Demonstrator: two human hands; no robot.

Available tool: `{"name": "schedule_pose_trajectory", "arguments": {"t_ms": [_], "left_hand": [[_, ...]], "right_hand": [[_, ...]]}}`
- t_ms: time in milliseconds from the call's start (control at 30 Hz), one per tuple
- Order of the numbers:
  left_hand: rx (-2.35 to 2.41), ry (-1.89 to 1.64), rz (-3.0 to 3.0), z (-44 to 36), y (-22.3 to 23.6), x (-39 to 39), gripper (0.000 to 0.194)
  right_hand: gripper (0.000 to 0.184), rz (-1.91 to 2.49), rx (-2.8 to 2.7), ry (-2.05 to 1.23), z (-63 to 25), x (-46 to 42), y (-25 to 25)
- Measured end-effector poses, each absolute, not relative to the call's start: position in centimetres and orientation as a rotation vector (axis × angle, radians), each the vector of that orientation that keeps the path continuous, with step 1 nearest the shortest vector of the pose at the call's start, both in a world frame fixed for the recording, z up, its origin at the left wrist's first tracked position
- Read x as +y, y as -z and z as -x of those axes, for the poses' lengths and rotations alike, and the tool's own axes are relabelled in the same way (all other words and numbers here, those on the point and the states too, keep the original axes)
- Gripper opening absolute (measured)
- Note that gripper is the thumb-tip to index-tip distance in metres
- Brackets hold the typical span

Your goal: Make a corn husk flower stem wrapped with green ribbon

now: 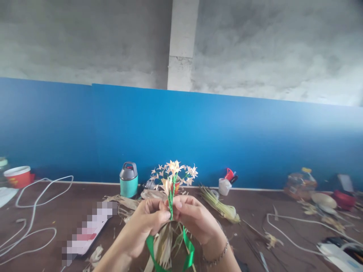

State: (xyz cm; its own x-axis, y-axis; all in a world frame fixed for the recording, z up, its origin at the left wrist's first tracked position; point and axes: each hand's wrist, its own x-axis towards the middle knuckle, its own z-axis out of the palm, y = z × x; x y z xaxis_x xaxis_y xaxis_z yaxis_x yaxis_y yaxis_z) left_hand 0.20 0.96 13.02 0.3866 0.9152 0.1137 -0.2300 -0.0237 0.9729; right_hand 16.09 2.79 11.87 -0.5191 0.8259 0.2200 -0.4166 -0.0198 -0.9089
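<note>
My left hand (151, 217) is closed, thumb and fingers pinching the green-wrapped stem (171, 206) of a spray of pale artificial flowers (173, 168). The spray stands upright above my fingers. From the other side, my right hand (193, 215) meets the stem with its thumb and fingertips pressed together; what lies between them is hidden. Green ribbon (189, 257) hangs in a loop below both hands. Under them lies a bunch of dry husk strips (163, 245), partly covered by my wrists.
Behind the hands stand a teal flask (129, 181) and a white cup of tools (225, 186). A bundle of pale green stalks (219, 204) lies right of centre. White cables (35, 204) spread leftward, near a red tub (18, 177). A blue partition (227, 132) closes the back.
</note>
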Motion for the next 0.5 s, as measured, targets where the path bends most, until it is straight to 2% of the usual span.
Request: {"name": "schedule_pose_trajectory", "arguments": {"t_ms": [200, 500], "left_hand": [[0.65, -1.017, -1.127, -0.73, -12.28, 0.78, 0.019], [0.588, -0.96, -1.121, -0.67, -12.1, 0.79, 0.022]], "right_hand": [[0.016, 0.396, -1.254, -1.829, -16.07, 2.82, -11.69], [0.021, 0.418, -1.259, -1.782, -16.12, 2.71, -11.98]]}}
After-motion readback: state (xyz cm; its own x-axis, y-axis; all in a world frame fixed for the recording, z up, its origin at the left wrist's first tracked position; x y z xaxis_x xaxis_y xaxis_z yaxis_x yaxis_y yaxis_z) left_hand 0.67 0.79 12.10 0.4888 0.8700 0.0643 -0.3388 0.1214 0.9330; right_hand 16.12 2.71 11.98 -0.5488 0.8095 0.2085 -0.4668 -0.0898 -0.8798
